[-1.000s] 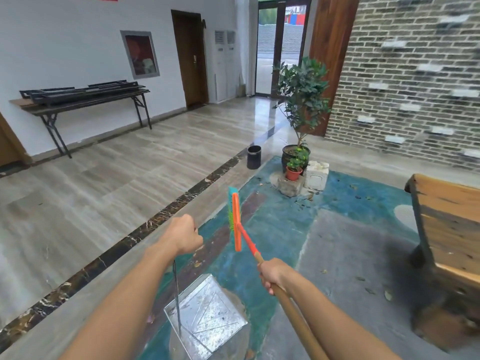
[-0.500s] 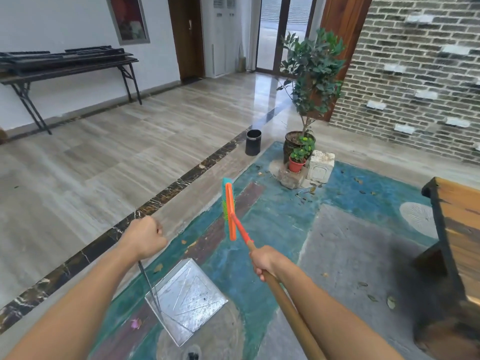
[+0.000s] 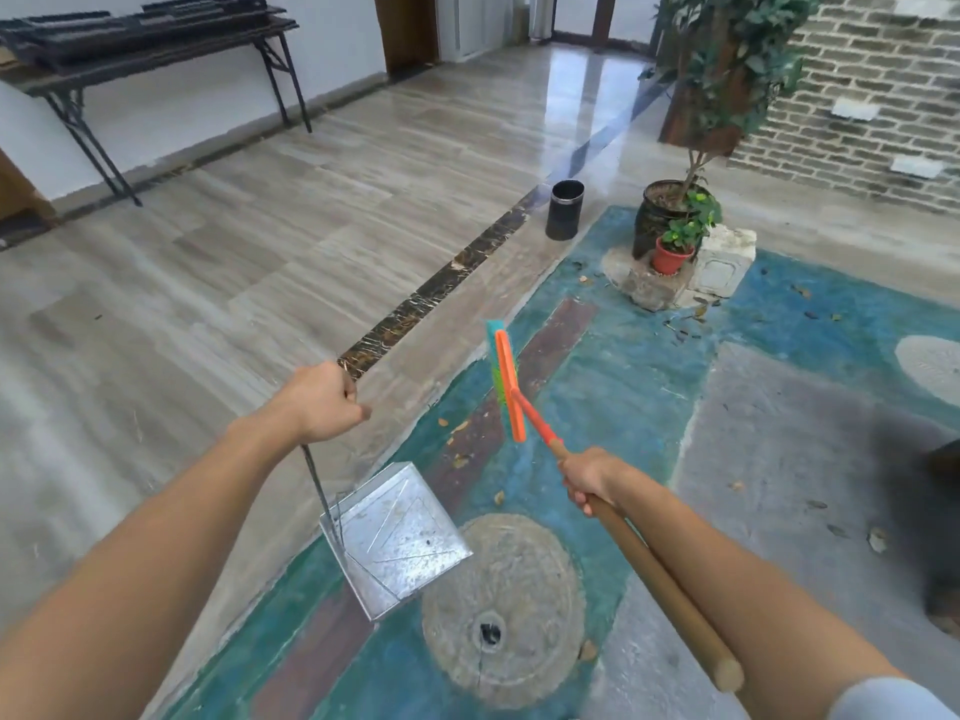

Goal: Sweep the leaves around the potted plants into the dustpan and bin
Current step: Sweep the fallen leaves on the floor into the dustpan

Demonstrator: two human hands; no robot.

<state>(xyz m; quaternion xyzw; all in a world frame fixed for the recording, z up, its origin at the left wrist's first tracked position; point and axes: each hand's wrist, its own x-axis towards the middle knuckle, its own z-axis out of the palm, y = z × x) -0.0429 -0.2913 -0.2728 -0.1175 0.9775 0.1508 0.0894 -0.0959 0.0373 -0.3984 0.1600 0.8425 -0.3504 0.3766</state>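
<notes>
My left hand (image 3: 324, 402) grips the thin metal handle of a shiny metal dustpan (image 3: 395, 537), which hangs just above the painted floor. My right hand (image 3: 589, 478) holds the wooden shaft of a broom (image 3: 506, 384) whose orange and teal head is raised off the floor ahead of me. Dry leaves (image 3: 685, 319) lie scattered around a big black pot with a small tree (image 3: 662, 215) and a small red pot (image 3: 670, 257) on a stone block. A black bin (image 3: 565, 209) stands left of the pots.
A white stone block (image 3: 722, 259) sits right of the pots. A round stone disc (image 3: 504, 610) is set in the floor below the dustpan. A folding table (image 3: 150, 49) stands by the left wall, a brick wall (image 3: 857, 96) at the right.
I have moved forward, so the pots and bin are nearer. The dustpan swung from under my left hand further forward, and the view tilted down.
</notes>
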